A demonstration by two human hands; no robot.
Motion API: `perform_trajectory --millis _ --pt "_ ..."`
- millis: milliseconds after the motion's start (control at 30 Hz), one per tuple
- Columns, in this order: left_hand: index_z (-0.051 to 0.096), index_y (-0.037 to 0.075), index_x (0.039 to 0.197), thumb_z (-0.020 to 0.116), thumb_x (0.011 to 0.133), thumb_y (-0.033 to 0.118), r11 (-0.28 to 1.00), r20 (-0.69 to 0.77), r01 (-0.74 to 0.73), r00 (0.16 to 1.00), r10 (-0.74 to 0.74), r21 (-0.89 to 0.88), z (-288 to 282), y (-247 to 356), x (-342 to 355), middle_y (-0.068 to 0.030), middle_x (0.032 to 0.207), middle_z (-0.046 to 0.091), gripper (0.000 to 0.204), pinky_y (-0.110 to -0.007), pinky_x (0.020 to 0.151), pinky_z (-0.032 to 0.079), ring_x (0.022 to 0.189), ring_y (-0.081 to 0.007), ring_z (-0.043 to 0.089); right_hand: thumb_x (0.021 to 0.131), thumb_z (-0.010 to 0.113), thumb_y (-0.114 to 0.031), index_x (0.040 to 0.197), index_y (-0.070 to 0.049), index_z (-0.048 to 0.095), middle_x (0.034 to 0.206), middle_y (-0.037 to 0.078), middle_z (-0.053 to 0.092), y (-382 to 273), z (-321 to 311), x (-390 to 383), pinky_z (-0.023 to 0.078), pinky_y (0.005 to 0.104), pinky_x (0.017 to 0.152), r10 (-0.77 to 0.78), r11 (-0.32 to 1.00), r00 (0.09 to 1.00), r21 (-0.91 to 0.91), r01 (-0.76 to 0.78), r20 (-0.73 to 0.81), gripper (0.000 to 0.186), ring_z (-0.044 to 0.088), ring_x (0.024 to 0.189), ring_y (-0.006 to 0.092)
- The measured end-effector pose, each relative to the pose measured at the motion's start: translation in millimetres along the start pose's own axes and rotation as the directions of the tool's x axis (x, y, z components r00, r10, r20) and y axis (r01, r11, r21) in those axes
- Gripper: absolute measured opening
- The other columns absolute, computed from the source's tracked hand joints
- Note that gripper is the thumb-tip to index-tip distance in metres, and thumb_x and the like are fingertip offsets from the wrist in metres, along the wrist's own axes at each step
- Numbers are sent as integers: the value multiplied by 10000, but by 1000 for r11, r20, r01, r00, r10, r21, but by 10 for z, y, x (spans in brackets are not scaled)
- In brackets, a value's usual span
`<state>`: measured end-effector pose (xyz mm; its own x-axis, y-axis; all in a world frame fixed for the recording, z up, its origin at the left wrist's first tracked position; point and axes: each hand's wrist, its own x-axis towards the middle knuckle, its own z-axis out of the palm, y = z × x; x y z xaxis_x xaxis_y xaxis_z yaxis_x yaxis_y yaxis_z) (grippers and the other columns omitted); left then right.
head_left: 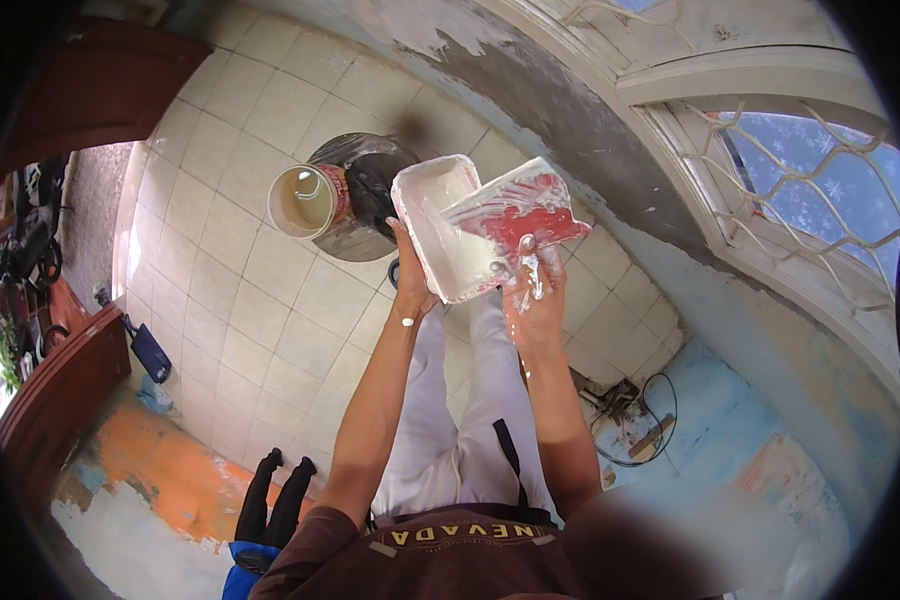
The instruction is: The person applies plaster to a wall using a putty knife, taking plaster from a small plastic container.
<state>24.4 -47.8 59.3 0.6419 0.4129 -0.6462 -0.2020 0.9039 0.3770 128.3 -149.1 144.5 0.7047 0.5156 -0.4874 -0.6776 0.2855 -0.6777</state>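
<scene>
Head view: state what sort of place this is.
Probably a room under renovation: a patchily coated wall, a bucket with pale contents, and a white-smeared tray in the left hand.

White-smeared red spreader (pixel 542 208) over white-coated tray (pixel 433 228)

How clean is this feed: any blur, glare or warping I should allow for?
Head view: tray and hands fairly sharp; a smeared blur covers the lower right; glare pales the floor along its left edge; fisheye bends straight edges toward the black rim.
</scene>
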Motion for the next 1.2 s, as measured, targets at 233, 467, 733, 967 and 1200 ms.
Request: perform_trajectory --millis 233,467,733,967,1200 --pt "179 119 1479 246 866 738 997 -26 -39 999 41 67 -90 -175 224 -105 1500 253 874 -402 1088 319 1341 -270 320 885 539 -5 1192 -3 516 1132 76 594 64 -588 280 490 367 885 -31 993 1000 -115 31 -2 308 585 1042 194" --pt "115 172 1492 237 868 734 994 -102 -69 992 77 81 -290 -357 408 -69 1537 162 849 -422 1111 281 1387 -276 236 851 577 12 1097 35 580 1034 90 638 103 -1332 1296 476 304 844 -24 997 991 -82 13 -134 247 624 923 174" --pt "141 170 1485 275 846 756 996 -206 -82 975 88 40 -420 -630 703 -78 1516 200 877 -432 1092 306 1360 -287 274 880 509 81 1045 30 604 993 68 630 371 -1416 2509 490 413 965 -268 959 958 -124 255 -105 198 613 907 162" --pt "198 162 1462 307 850 741 998 -279 -52 958 62 44 -531 -865 790 -65 1470 288 850 -439 1055 375 1321 -277 345 879 562 41 1033 -7 574 991 53 601 303 -1180 2984 488 430 984 -348 889 928 267 371 -131 162 591 938 158" --pt "131 157 1487 280 836 767 998 -153 26 988 -18 50 -545 -924 799 -94 1522 186 904 -436 1088 318 1368 -297 264 870 592 1 1051 -21 561 1012 42 587 625 -1484 3187 520 388 943 -194 891 925 336 306 -327 185 588 939 154"
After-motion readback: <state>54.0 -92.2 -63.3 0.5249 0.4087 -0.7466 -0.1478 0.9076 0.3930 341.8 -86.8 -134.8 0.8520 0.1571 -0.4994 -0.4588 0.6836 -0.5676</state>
